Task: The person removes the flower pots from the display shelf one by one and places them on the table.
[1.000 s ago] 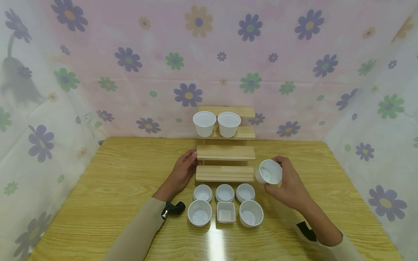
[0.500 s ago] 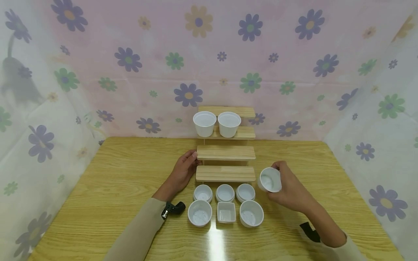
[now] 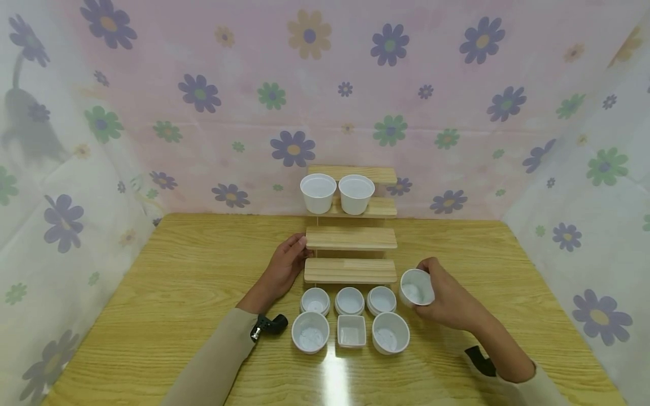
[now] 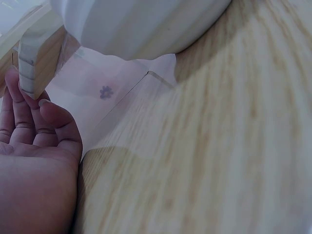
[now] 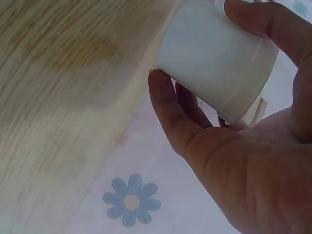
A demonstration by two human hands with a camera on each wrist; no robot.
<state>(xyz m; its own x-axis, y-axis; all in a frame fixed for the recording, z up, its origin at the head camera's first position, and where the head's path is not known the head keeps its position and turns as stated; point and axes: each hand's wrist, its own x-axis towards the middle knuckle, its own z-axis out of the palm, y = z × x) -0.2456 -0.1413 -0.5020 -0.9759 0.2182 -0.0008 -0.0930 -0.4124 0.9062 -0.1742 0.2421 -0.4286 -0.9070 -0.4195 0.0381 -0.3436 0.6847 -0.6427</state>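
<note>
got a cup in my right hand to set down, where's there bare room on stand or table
Bare: the two lowest steps of the stand; the table between your left hand and left cloth; and between your right hand and right cloth. Crowded: just before the stand, with two rows of dishes, and the third step, with two cups.

Pink-and-white flower-printed fabric (image 3: 350, 132) encloses the wood-grained tabletop (image 3: 213, 254) at back and sides; a white reflection (image 3: 336, 380) gleams toward its front.
</note>
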